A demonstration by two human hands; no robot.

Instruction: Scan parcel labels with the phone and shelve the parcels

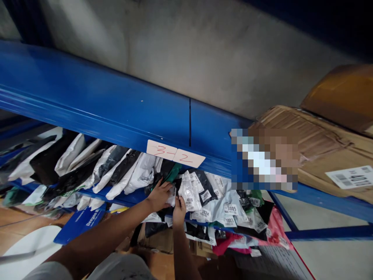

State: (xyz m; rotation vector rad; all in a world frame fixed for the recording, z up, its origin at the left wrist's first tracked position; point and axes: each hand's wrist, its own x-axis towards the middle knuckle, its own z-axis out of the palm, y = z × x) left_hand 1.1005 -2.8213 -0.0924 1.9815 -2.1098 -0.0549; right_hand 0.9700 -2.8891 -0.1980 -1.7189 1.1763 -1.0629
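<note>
My left hand (161,195) reaches in among the plastic mailing bags on the shelf below the number card, its fingers bent over a bag with a white label (172,191). Close beside it, my right hand (179,212) pinches the lower edge of the same labelled bag. Behind my fingers stands a dark green bag (174,172). Right of my hands, a white bag marked 4016 (188,190) leans against a dark bag marked 4005 (204,186). The far side of the held bag is hidden.
A blue shelf beam (116,109) crosses above my hands and carries a card reading 3-2 (175,153). Upright white and black bags (70,155) fill the left. Cardboard boxes (326,144) sit on the upper shelf at right. A round white stool-like top (32,249) stands lower left.
</note>
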